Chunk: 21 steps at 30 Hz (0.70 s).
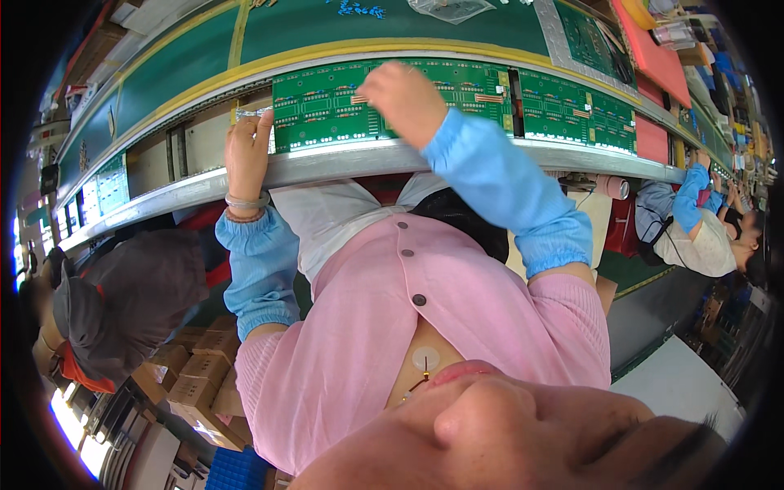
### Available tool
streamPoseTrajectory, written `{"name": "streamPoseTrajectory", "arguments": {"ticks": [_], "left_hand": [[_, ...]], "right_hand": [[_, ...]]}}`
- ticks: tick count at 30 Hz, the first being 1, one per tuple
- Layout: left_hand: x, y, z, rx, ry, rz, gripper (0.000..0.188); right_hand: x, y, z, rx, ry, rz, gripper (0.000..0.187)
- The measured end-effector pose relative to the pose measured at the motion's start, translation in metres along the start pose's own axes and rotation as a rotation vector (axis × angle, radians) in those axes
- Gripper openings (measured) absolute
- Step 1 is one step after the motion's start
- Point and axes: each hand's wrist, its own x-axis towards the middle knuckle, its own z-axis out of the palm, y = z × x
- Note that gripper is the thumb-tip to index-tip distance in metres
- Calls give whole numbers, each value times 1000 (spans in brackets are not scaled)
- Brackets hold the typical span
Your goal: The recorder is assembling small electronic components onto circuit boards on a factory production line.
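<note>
A long green circuit board [327, 122] lies in the rail track in front of me, dotted with small parts and white connectors. My right hand [404, 102] is over it, fingers bent together and fingertips close to copper-coloured parts. Whether something small is between them, I cannot make out. At the board's left end is my left hand [247, 155], its fingers curled beside a shiny, see-through crinkled piece [255, 113]. What those fingers grip is hidden. Farther right on the track is another green circuit board [572, 114].
A metal rail [327, 166] runs along the near side of the track. Beyond it, a green worktop [310, 33] carries blue small parts [357, 9] and a clear plastic bag [452, 8]. A red panel [651, 49] stands right. Other people work at both sides.
</note>
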Motion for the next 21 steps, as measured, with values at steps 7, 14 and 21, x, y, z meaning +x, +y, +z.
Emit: {"name": "streamPoseTrajectory", "arguments": {"ticks": [7, 14, 21], "left_hand": [[11, 20, 4, -47, -109, 87, 44], [12, 11, 4, -89, -150, 126, 38], [46, -125, -75, 814, 138, 253, 27]], "right_hand": [[3, -98, 49, 174, -8, -156, 50], [11, -96, 48, 102, -152, -17, 55], [-48, -56, 0, 26, -155, 85, 49]]}}
